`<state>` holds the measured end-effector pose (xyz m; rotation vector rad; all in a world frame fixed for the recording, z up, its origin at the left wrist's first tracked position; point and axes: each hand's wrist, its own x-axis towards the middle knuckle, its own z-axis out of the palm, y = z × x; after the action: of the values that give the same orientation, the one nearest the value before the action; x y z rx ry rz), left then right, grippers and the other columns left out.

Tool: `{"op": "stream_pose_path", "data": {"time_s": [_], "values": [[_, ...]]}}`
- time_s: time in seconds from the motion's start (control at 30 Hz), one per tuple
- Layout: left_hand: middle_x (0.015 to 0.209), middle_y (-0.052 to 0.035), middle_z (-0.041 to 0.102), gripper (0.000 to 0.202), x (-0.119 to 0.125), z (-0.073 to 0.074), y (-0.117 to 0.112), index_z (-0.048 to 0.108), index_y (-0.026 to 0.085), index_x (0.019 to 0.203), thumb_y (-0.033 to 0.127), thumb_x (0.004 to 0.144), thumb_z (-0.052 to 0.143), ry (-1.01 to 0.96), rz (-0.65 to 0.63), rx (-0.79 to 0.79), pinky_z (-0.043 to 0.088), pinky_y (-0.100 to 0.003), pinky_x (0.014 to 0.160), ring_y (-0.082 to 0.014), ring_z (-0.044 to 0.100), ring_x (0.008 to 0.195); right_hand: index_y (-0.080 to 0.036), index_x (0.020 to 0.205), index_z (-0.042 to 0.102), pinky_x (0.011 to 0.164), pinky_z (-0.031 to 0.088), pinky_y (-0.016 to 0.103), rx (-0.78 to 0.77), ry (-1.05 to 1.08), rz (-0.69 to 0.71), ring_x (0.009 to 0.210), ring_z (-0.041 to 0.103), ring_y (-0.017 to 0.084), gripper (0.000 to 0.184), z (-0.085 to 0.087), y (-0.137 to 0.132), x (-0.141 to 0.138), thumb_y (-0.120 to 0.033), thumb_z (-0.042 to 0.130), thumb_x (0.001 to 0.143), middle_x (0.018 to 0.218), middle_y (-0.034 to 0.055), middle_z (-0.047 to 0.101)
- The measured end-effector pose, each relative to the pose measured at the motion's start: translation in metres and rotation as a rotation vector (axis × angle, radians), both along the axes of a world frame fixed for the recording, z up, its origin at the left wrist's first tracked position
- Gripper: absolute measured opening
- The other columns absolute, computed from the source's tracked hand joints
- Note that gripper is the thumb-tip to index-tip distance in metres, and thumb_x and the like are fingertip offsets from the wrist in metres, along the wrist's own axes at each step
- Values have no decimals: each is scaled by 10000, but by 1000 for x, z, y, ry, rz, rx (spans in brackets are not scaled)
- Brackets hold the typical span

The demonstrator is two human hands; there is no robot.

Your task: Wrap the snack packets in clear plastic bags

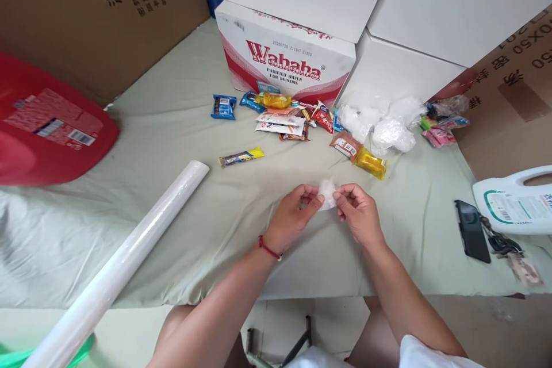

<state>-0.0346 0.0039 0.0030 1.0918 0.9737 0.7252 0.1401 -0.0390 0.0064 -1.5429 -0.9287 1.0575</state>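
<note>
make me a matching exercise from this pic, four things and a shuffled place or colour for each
1. roll
2. small translucent plastic
3. phone
4. bracelet

A. near the white jug
B. mainly red
C. slanting across the front edge of the cloth
D. between left hand and right hand

Pairs: 1-C, 2-D, 3-A, 4-B

Head view, forward and down
It looks from close above the hands (290, 214), across the counter (241, 201).
</note>
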Motion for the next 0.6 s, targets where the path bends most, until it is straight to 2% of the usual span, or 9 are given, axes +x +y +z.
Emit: {"op": "stream_pose_path", "data": {"time_s": [0.13,0.3,0.4,0.53,0.6], "values": [[766,12,593,358,3,-7,1,633,190,794,544,810,681,-58,31,-56,431,-242,648,-126,506,714,-290,821,714,498,420,284,10,-29,32,556,477,146,224,1,-10,8,-476,834,788,683,-26,590],[759,23,544,390,9,-8,-1,570,195,785,563,815,694,-203,52,-117,452,-239,678,-114,503,714,-265,849,719,443,356,241,3,227,-43,562,476,112,311,8,-10,16,-556,809,786,840,6,669],[758,26,556,379,11,-9,-3,568,201,834,564,855,672,-209,71,-101,433,-232,649,-111,508,699,-253,932,743,384,271,213,-105,362,-1,536,451,90,383,11,-7,19,-572,834,740,905,27,693],[719,28,546,369,14,-12,-5,614,190,867,555,919,604,-77,14,44,397,-249,624,-116,466,663,-227,838,716,366,247,203,-229,446,145,513,432,92,392,12,-10,16,-545,885,685,705,-9,598],[743,20,556,375,16,-13,-8,629,182,896,547,949,561,-13,-1,115,405,-259,645,-123,471,682,-220,769,681,376,258,192,-233,448,149,501,415,86,399,12,-11,12,-493,934,623,607,-44,519]]}}
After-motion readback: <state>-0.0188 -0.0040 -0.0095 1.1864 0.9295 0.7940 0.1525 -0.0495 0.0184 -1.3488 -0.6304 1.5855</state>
